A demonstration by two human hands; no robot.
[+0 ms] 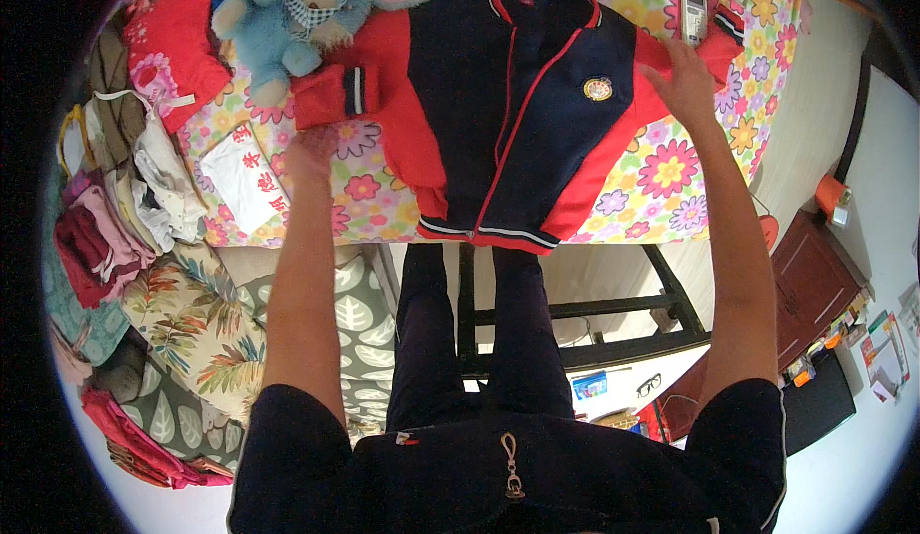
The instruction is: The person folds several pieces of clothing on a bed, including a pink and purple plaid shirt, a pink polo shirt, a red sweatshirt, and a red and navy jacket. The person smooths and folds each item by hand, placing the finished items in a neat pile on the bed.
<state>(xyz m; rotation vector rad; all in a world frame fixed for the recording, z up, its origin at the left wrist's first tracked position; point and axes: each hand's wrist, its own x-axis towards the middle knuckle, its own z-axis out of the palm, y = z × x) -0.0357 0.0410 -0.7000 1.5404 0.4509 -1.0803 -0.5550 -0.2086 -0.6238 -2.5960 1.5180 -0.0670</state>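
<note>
A dark navy jacket (470, 103) with red sleeves, striped trim and a round chest badge lies spread on the floral tablecloth (661, 170), its front partly apart. My left hand (311, 153) is at the lower edge of the left sleeve's striped cuff (356, 91); blur hides how its fingers lie. On the right red sleeve rests my right hand (682, 79), thumb apart from the stretched fingers. That sleeve bends outward, and its cuff (730, 24) shows beyond the hand.
A blue plush toy (278, 31) sits against the left sleeve. Left of my forearm lies a white cloth with red characters (246, 177). A white handheld device (692, 5) is beyond my right hand. Folded clothes (101, 237) and cushions (192, 328) crowd the left side.
</note>
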